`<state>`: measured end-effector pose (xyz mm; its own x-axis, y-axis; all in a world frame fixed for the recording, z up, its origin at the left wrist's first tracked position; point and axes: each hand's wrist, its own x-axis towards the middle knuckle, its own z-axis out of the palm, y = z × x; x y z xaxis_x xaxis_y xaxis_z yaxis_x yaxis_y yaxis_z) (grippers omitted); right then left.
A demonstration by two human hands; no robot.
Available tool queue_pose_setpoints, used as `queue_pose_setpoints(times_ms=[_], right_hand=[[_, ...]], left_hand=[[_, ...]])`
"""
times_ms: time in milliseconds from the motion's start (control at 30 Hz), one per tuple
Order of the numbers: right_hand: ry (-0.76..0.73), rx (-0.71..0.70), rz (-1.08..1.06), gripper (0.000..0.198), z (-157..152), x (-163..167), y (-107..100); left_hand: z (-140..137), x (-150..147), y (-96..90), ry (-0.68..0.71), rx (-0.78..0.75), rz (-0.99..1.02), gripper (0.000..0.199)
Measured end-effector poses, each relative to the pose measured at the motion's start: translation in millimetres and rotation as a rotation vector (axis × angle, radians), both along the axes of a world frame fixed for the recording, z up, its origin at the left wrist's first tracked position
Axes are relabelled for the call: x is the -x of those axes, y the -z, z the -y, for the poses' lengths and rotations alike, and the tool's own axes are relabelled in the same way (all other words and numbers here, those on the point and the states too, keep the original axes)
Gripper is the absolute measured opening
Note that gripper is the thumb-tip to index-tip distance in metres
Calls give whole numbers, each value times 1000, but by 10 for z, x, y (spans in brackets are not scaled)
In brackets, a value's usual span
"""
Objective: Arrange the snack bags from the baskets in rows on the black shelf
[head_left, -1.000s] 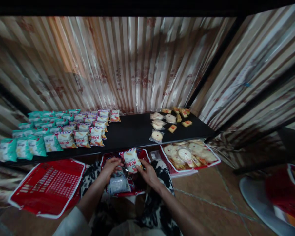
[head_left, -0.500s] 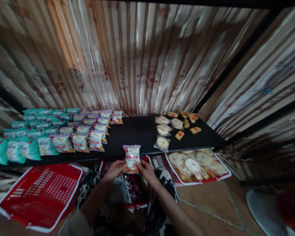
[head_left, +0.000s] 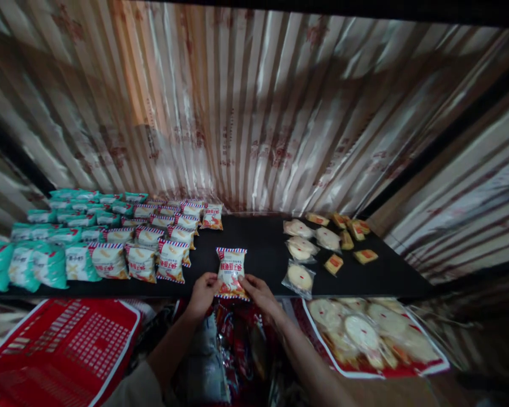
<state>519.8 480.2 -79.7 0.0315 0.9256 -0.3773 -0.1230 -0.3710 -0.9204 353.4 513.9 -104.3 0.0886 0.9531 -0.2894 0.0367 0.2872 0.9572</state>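
Note:
A white snack bag [head_left: 231, 268] with red lettering and striped ends is held upright over the front edge of the black shelf [head_left: 250, 243]. My left hand [head_left: 205, 291] grips its lower left side, and my right hand [head_left: 258, 289] grips the lower right side. To the left, matching snack bags [head_left: 172, 260] stand in rows, with one bag [head_left: 212, 216] at the back right of them. Teal bags [head_left: 48, 265] fill the shelf's left end. Below my hands lies a basket of packaged goods [head_left: 233, 339], partly hidden by my arms.
Round wrapped pastries [head_left: 299, 277] and small yellow packets [head_left: 333, 263] lie on the shelf's right part. Under the shelf, a red basket [head_left: 68, 345] tilts at left. Another basket with round pastries [head_left: 360, 333] stands at right. A striped curtain [head_left: 237, 113] hangs behind.
The snack bag has moved forward from in front of the shelf to over its front edge, still in both hands. The camera view has shifted closer to the shelf.

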Motion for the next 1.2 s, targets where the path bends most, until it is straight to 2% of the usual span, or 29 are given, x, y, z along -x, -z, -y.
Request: queue_pose_setpoints(times_ms=[167,367,500,667,967,1200], right_hand=[[-23,-68,67,54,-374,-22,72],[55,-146,91,51,-817,121,165],[95,-185,245,48,-1140,209,184],[132,-214,452,41,-1483,269,224],[175,-225,601,38,-1765,397,247],[159,-227,680,37,-1820,479,210]], left_hand=[[-288,-46,82,-54,-100,-255,20],[-566,-96,-28,-82,-116,-445,29],[-700,-164,-62,-148,-229,-531,39],[-849,-236,13,-169,-386,-654,43],[-1064,-254,47,-170,-455,-758,52],[-1123,-251,132,-218,-497,-758,56]])
